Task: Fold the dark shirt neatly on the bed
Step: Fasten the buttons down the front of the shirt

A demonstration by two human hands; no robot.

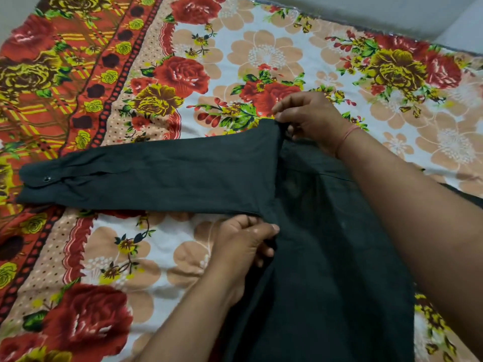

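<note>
The dark shirt (326,257) lies on the bed, its body running from the middle toward the bottom right. One long sleeve (146,176) stretches flat out to the left, its cuff with a small button at the far left. My left hand (245,241) pinches the shirt's left edge just below where the sleeve joins. My right hand (311,118) pinches the fabric at the shoulder, at the top of the sleeve seam. My right forearm crosses over the shirt's upper right part and hides it.
A floral bedsheet (261,53) with red and yellow roses covers the bed. The bed's far edge (392,27) runs along the top right, with grey floor or wall beyond it.
</note>
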